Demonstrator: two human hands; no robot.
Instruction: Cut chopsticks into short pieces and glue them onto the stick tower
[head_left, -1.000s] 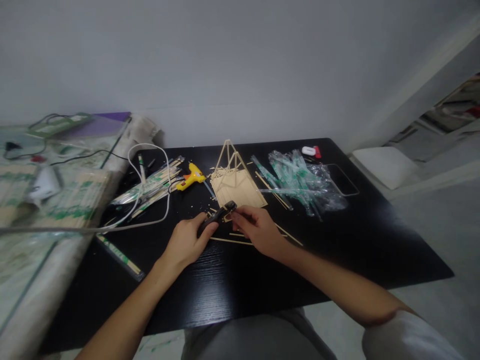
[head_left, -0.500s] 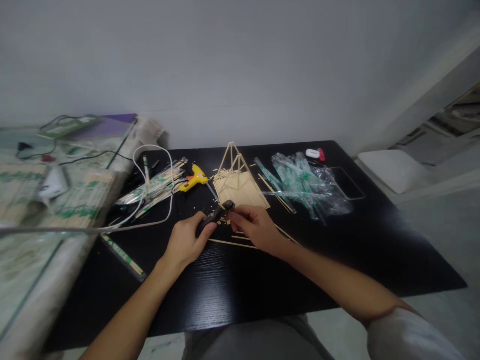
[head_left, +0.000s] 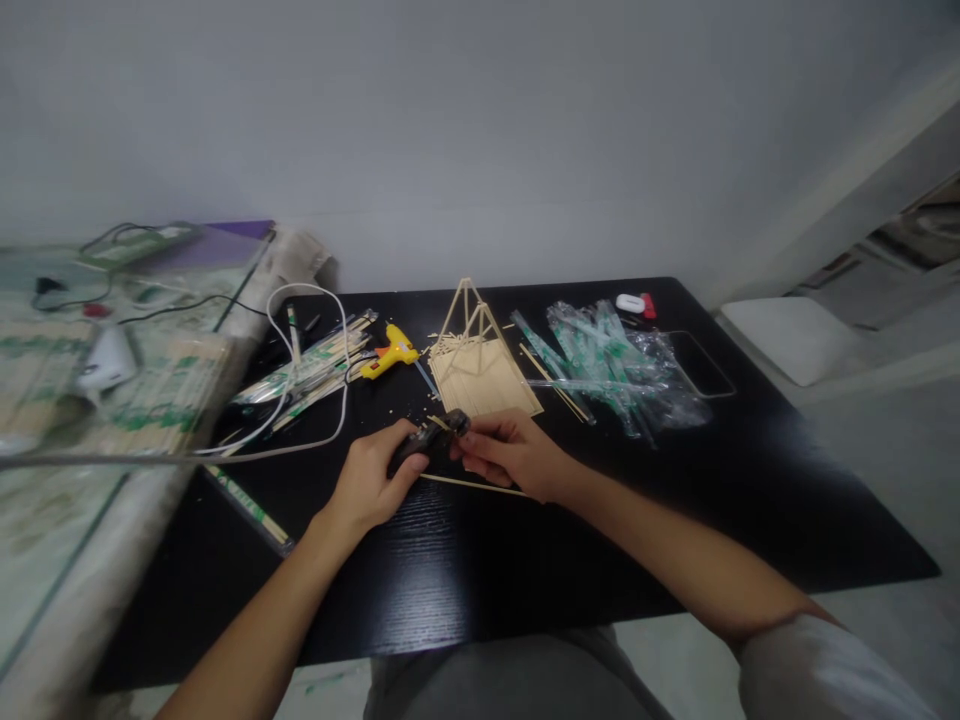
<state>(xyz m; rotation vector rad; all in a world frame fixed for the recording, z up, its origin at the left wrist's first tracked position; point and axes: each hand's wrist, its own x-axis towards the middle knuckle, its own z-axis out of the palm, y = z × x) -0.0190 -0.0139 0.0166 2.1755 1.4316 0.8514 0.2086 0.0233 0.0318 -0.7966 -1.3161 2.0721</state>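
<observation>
My left hand (head_left: 375, 470) is wrapped round a pair of dark pliers (head_left: 416, 443), their head pointing right. Fingertips of my right hand (head_left: 517, 455) pinch a thin wooden stick (head_left: 440, 423) at the jaws; a pale length of it shows across the tool. Most of the stick is hidden by my fingers. Just beyond the pliers lies a flat wooden panel (head_left: 487, 375) of sticks side by side, with a frame of triangles (head_left: 480, 318) standing on its far part. Another long stick (head_left: 472, 484) lies on the table under my right hand.
A yellow glue gun (head_left: 390, 352) lies left of the panel, near packaged chopsticks (head_left: 315, 365) and a looping white cable (head_left: 344, 380). To the right are crumpled plastic wrappers (head_left: 600, 350), a phone-like dark slab (head_left: 701, 363) and a white case (head_left: 630, 303). The black table (head_left: 600, 570) ends near my lap.
A pale stick piece now shows across the pliers' head. Fewer loose sticks are visible beneath my right hand. Both hands stay in nearly the same place.
</observation>
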